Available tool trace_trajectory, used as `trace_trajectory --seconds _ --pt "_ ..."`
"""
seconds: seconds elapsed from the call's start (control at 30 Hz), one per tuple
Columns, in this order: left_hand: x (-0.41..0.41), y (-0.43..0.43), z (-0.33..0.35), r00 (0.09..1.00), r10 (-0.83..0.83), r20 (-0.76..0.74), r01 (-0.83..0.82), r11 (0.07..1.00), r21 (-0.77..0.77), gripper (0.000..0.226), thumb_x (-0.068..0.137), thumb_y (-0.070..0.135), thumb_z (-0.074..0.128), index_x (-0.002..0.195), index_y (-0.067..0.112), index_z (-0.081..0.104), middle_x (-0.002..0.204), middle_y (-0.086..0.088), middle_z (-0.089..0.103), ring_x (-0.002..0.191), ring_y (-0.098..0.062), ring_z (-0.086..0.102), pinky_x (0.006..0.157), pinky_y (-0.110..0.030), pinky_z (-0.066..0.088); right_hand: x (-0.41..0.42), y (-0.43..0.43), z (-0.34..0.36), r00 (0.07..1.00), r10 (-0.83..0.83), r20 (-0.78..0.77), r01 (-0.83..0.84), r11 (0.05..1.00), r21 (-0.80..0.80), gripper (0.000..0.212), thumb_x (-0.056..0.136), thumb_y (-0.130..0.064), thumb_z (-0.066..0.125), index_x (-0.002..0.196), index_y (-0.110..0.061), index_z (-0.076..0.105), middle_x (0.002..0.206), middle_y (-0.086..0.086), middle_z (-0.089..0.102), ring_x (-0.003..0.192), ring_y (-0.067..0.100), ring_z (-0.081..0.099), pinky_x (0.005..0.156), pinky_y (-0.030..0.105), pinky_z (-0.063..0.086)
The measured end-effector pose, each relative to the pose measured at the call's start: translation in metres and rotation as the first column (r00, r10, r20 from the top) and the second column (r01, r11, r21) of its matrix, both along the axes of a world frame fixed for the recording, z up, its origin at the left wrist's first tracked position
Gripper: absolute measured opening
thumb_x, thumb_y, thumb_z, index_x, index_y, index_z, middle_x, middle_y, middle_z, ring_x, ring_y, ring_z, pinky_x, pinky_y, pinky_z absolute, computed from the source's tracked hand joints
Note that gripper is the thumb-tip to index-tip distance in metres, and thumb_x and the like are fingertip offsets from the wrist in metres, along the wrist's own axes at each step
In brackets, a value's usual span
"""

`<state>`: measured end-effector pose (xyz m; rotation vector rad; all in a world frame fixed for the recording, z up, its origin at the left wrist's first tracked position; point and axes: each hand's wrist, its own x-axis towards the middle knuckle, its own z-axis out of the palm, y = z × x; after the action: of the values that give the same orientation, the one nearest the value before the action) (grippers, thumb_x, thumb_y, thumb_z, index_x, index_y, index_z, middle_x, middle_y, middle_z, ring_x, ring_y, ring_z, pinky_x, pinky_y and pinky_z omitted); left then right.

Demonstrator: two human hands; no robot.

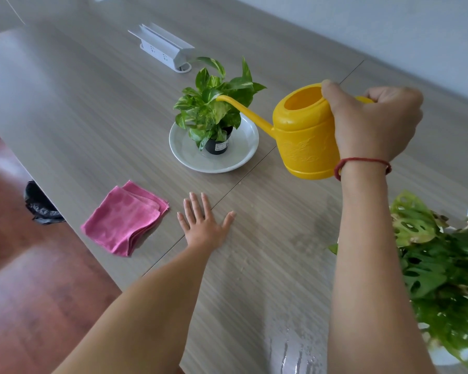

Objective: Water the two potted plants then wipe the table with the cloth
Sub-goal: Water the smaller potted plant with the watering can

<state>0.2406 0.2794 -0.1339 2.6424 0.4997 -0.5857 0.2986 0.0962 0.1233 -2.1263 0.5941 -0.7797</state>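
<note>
Right hand [373,122] grips the yellow can [305,136], spout over the plant [214,103]; left hand [204,222] lies flat, fingers spread, beside the cloth [125,217]. Water flow's hard to see.

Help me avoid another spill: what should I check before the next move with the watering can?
1. Grip: right hand holds the yellow watering can by its handle, thumb on the rim: ok.
2. Aim: the tip of the spout sits among the leaves of the small potted plant: ok.
3. Catch: its pot stands upright on the white plate: ok.
4. Water left in the can: cannot tell.
5. Table dry: not ok, water streaks lie near the front edge.
6. Pink cloth ready: ok, folded beside the flat left hand, not touching it.
</note>
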Motion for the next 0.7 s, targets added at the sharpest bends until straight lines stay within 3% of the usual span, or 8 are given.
trace_trajectory --seconds 0.13,0.33,0.57,0.7 --pt "0.0005 -0.0009 -0.0034 1.000 0.007 0.031 -0.007 1.000 0.010 0.098 0.084 0.082 0.016 0.151 0.021 -0.022 0.155 -0.006 -0.034 0.142 -0.023 -0.033 0.113 -0.046 -0.021 0.0008 -0.0013 -0.0005 1.000 -0.023 0.013 0.023 1.000 0.008 0.056 0.059 -0.056 0.070 0.044 -0.017 0.032 0.065 0.003 0.046 0.059 0.024 0.044 0.058 0.030 0.043" --pt "-0.0005 -0.0009 -0.0073 0.999 0.010 0.046 -0.011 1.000 0.016 0.098 0.084 0.081 0.016 0.151 0.021 -0.021 0.155 -0.006 -0.033 0.142 -0.023 -0.033 0.113 -0.047 -0.021 0.0005 0.0040 0.0025 0.998 -0.039 0.040 0.039 0.999 0.016 0.058 0.061 -0.056 0.070 0.044 -0.017 0.031 0.055 0.000 0.039 0.057 0.022 0.043 0.057 0.030 0.045" --pt "0.0002 -0.0007 -0.0076 0.999 0.008 0.045 -0.009 1.000 0.021 0.097 0.084 0.081 0.017 0.150 0.021 -0.022 0.155 -0.005 -0.034 0.142 -0.023 -0.033 0.113 -0.047 -0.021 -0.0011 0.0041 -0.0008 1.000 -0.002 0.030 0.002 1.000 0.012 0.055 0.059 -0.058 0.070 0.044 -0.020 0.033 0.069 0.003 0.047 0.061 0.022 0.043 0.059 0.028 0.042" --pt "0.0001 -0.0010 -0.0082 0.999 0.008 0.043 -0.009 1.000 0.025 0.097 0.084 0.081 0.016 0.150 0.021 -0.022 0.155 -0.006 -0.034 0.142 -0.023 -0.033 0.113 -0.047 -0.020 -0.0038 0.0003 0.0017 0.999 -0.028 0.022 0.028 1.000 0.002 0.057 0.060 -0.054 0.072 0.043 -0.018 0.032 0.051 -0.001 0.038 0.053 0.022 0.041 0.057 0.028 0.042"
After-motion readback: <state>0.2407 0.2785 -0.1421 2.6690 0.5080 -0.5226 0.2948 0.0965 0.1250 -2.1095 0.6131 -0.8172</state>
